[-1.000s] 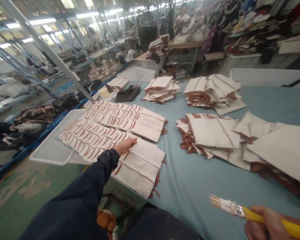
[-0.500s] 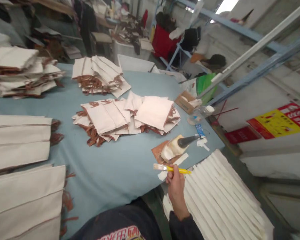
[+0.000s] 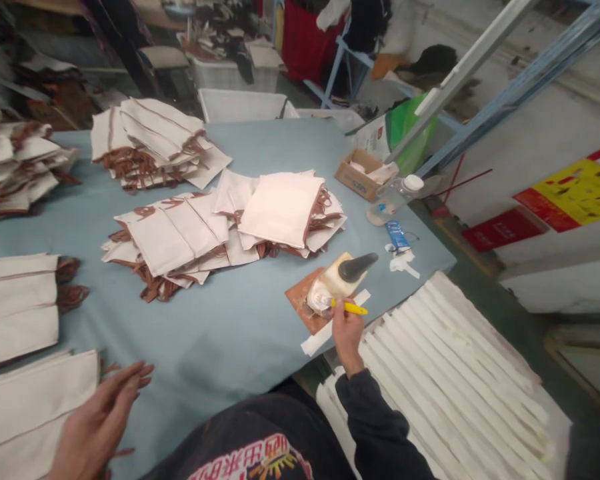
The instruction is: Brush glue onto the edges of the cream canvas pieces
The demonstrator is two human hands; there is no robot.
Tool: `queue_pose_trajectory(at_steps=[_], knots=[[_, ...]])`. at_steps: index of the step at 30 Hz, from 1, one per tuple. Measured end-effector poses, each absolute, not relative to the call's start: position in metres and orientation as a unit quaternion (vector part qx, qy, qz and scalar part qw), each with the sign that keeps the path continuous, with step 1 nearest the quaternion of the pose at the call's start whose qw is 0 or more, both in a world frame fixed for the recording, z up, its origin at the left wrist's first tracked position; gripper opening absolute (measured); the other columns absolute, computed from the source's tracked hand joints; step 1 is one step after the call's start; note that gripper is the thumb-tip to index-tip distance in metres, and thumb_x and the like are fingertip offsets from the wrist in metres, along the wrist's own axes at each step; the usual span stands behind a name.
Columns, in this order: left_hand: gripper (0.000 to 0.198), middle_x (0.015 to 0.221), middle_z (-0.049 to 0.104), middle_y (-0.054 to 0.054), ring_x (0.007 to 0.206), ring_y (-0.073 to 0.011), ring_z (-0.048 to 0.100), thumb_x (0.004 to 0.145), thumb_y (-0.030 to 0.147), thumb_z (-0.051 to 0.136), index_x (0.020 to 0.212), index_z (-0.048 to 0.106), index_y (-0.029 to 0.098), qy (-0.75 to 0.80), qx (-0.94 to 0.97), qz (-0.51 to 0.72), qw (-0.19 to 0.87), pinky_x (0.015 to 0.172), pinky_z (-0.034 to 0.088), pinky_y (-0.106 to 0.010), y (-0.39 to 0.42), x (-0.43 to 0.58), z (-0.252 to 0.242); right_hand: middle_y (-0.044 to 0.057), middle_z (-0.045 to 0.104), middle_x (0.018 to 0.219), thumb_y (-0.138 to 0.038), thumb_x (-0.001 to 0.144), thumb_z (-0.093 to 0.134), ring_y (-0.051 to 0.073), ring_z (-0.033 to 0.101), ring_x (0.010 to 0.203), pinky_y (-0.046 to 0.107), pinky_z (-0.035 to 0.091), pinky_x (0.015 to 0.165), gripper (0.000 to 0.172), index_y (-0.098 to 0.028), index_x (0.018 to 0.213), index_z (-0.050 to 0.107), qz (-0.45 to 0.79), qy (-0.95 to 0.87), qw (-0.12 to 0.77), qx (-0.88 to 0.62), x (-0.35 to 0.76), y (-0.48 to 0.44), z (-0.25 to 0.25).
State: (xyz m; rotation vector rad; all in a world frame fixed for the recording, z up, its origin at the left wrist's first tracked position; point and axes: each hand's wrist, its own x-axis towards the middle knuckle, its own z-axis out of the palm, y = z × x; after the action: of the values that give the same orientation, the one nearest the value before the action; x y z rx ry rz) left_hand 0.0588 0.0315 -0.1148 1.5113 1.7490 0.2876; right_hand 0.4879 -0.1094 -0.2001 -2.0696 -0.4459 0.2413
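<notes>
My right hand (image 3: 347,333) grips a paintbrush by its yellow handle (image 3: 356,308). The bristles are in the opening of a cream plastic bottle (image 3: 336,277) with a black cap, which lies tilted on a brown square (image 3: 296,293); white paste shows inside it. Over the edge of the near-left stack of cream fabric pieces (image 3: 40,393), my left hand (image 3: 103,413) is stretched out, fingers extended and nothing in it. Brown straps stick out from that stack. A white strip (image 3: 316,340) lies beside the brown square.
Piles of cream fabric bags (image 3: 280,210) with brown straps lie across the blue-green table (image 3: 200,347). A small cardboard box (image 3: 360,175), a clear jar (image 3: 397,200) and a blue packet (image 3: 396,235) stand along the right side. Long white strips (image 3: 450,373) fill a surface at right.
My right hand has carried the brush up and into the bottle's opening. My left hand has come into view at lower left. The view has shifted right and down.
</notes>
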Motion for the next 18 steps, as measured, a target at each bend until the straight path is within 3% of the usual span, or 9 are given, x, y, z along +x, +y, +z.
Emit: queue_pose_trajectory(at_steps=[6, 11, 18], knots=[[0.056, 0.104, 0.088, -0.005, 0.096, -0.0357, 0.084, 0.068, 0.075, 0.078, 0.103, 0.075, 0.031, 0.650, 0.609, 0.146, 0.430, 0.081, 0.071, -0.041, 0.001, 0.087, -0.140, 0.012, 0.074, 0.067, -0.067, 0.096, 0.048, 0.028, 0.070, 0.070, 0.034, 0.047, 0.071, 0.059, -0.017, 0.090, 0.078, 0.134, -0.245, 0.405, -0.871, 0.500, -0.113, -0.228], [0.068, 0.102, 0.088, -0.009, 0.089, -0.0316, 0.086, 0.079, 0.087, 0.062, 0.107, 0.077, 0.026, 0.606, 0.672, 0.115, 0.409, 0.081, 0.071, -0.037, -0.012, 0.083, -0.154, 0.013, 0.078, 0.074, -0.065, 0.098, 0.048, 0.028, 0.072, 0.071, 0.033, 0.048, 0.071, 0.058, -0.017, 0.097, 0.081, 0.136, -0.256, 0.386, -0.876, 0.502, -0.114, -0.244], [0.063, 0.106, 0.087, -0.008, 0.095, -0.0302, 0.085, 0.089, 0.080, 0.056, 0.113, 0.076, 0.025, 0.556, 0.709, 0.073, 0.429, 0.082, 0.071, -0.035, 0.006, 0.075, -0.169, 0.012, 0.081, 0.081, -0.060, 0.107, 0.042, 0.026, 0.077, 0.076, 0.034, 0.058, 0.074, 0.057, -0.014, 0.110, 0.076, 0.099, -0.257, 0.434, -0.858, 0.486, -0.129, -0.242]])
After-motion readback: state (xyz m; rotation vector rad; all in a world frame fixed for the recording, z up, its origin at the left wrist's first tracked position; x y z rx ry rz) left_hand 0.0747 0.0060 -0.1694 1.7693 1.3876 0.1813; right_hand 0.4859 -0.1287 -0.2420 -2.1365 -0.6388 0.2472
